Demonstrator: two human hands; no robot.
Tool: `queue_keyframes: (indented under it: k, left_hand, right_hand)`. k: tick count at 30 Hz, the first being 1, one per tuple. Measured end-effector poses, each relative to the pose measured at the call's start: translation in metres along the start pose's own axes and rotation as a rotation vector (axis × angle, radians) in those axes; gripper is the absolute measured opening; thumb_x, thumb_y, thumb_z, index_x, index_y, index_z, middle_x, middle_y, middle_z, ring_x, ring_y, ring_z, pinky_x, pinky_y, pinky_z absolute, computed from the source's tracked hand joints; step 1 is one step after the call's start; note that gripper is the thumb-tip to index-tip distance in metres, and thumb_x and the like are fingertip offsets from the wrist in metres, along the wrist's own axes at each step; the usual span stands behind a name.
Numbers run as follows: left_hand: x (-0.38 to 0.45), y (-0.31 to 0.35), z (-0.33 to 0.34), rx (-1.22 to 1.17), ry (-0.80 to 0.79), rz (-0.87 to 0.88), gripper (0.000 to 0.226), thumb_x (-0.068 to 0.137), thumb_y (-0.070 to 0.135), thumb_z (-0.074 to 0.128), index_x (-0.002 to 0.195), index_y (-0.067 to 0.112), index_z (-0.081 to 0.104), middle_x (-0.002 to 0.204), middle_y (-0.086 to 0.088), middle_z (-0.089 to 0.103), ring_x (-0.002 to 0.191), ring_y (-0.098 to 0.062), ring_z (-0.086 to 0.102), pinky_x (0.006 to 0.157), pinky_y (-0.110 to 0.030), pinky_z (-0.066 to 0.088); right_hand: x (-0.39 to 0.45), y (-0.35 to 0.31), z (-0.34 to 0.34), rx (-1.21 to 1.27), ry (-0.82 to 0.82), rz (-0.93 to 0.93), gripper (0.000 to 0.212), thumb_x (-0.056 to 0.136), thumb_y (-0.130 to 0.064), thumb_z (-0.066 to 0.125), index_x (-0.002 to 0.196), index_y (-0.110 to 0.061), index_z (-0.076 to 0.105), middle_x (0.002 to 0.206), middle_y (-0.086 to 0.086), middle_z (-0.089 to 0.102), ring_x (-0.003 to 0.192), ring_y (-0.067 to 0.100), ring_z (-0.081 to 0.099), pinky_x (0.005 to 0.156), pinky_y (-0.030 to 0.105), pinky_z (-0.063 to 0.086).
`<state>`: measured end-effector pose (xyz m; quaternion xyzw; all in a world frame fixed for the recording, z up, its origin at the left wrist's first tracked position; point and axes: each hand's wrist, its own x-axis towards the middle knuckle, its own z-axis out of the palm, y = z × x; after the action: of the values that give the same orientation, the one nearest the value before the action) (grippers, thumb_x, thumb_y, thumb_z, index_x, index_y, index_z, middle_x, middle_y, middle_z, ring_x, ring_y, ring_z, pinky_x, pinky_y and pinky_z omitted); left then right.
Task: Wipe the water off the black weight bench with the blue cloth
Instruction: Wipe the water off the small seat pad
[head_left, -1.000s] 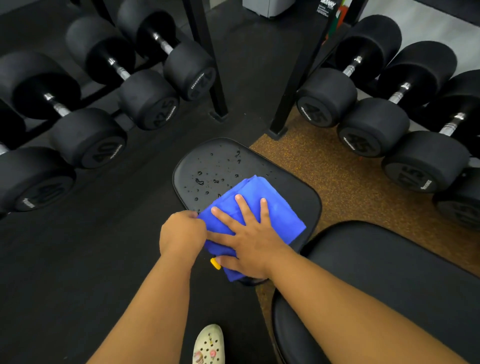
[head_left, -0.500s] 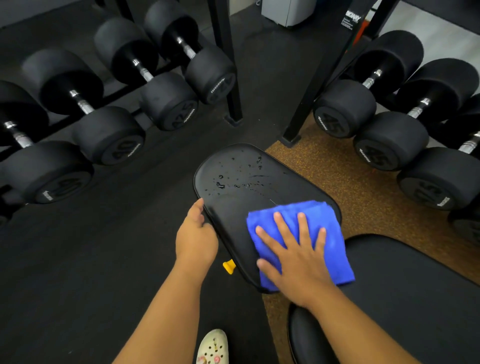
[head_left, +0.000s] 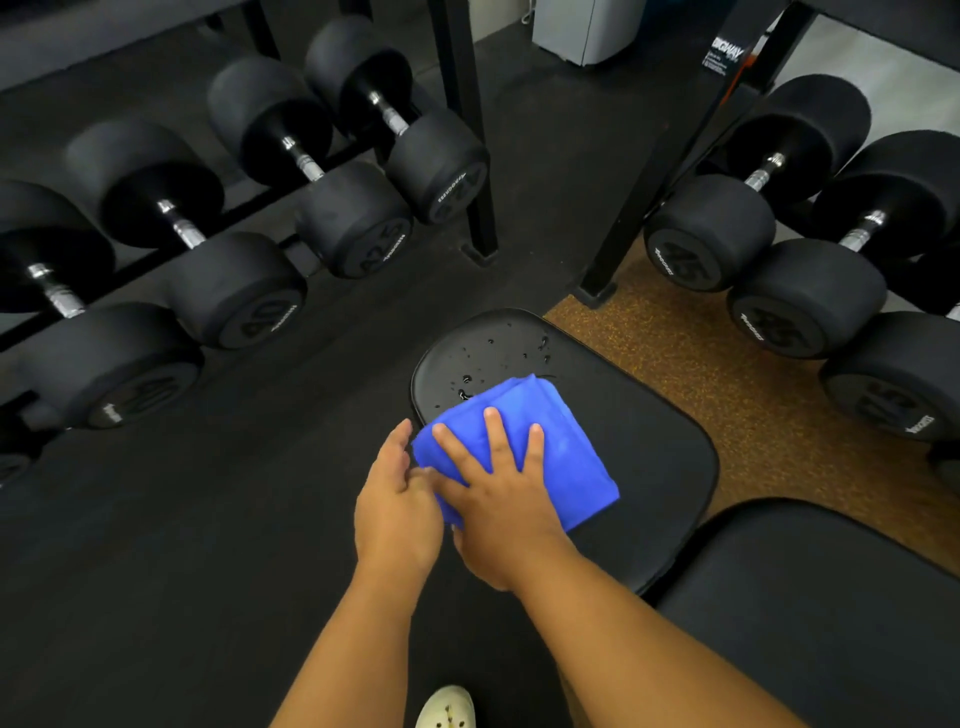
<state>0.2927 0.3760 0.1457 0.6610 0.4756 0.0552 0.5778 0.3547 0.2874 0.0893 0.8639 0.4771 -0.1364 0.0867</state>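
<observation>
We see the blue cloth (head_left: 524, 447) lying folded on the black seat pad (head_left: 649, 441) of the weight bench, over the pad's left side and middle. The right hand (head_left: 498, 499) lies flat on the cloth with its fingers straight and spread, pressing it down onto the pad. The left hand (head_left: 397, 504) sits just beside the cloth at the pad's left edge, fingers loosely extended and touching the cloth's corner and the right thumb; we cannot tell whether it pinches anything. Beyond the cloth, toward the pad's far end, water drops (head_left: 519, 358) still bead on the black surface. Near the pad's close right corner begins a second, larger bench pad (head_left: 831, 597). Left of the pad, black dumbbells (head_left: 249, 291) rest on a rack, and more dumbbells (head_left: 779, 260) sit on a rack to the pad's right. Brown speckled flooring (head_left: 727, 374) lies right of the pad, dark matting (head_left: 208, 545) to its left. Below the pad a pale shoe (head_left: 447, 709) shows at the picture's bottom edge.
</observation>
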Motion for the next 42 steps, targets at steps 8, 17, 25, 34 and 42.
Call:
queue_keyframes:
  k: [8,17,25,34,42]
  left_hand:
    - [0.016,0.004,0.006,0.036,-0.033,0.052,0.049,0.096,0.008,0.039,0.135,0.038,0.048,0.118,0.016,0.057,0.104,-0.006,0.056,0.087,-0.025,0.046]
    - [0.016,0.004,0.001,-0.004,0.023,0.113,0.050,0.096,0.011,0.043,0.138,0.039,0.044,0.140,0.017,0.047,0.121,0.005,0.043,0.099,-0.019,0.033]
    - [0.011,-0.009,-0.003,0.014,-0.007,0.061,0.049,0.096,0.014,0.047,0.138,0.038,0.044,0.142,0.017,0.045,0.120,0.005,0.040,0.103,-0.021,0.034]
    - [0.020,-0.005,-0.003,0.033,0.039,0.074,0.046,0.099,0.022,0.043,0.144,0.033,0.037,0.140,0.019,0.045,0.118,0.005,0.046,0.078,-0.002,0.033]
    - [0.018,-0.012,0.001,0.070,0.036,0.093,0.046,0.100,0.028,0.040,0.145,0.035,0.033,0.143,0.022,0.039,0.121,0.010,0.036,0.095,-0.012,0.029]
  right_hand:
    - [0.058,0.004,-0.025,-0.056,-0.045,-0.052,0.077,0.090,-0.055,0.051,0.152,-0.039,0.007,0.156,-0.005,-0.033,0.139,0.049,-0.027,0.106,0.075,-0.005]
    - [-0.021,0.018,0.007,0.143,0.111,-0.022,0.055,0.087,-0.061,0.040,0.140,-0.049,0.038,0.163,-0.011,0.010,0.149,0.038,0.001,0.109,0.070,0.003]
    - [-0.001,0.007,0.001,0.127,0.037,0.014,0.066,0.073,-0.048,0.064,0.136,-0.046,0.045,0.162,-0.011,0.012,0.148,0.041,0.000,0.106,0.075,0.000]
    - [0.074,0.010,-0.025,-0.020,-0.018,-0.060,0.064,0.087,-0.056,0.051,0.145,-0.045,0.025,0.160,-0.007,-0.023,0.139,0.044,-0.030,0.099,0.075,-0.020]
    - [0.121,0.025,-0.043,0.065,0.008,-0.018,0.054,0.088,-0.063,0.036,0.140,-0.046,0.036,0.162,-0.005,0.007,0.145,0.040,-0.015,0.103,0.075,-0.010]
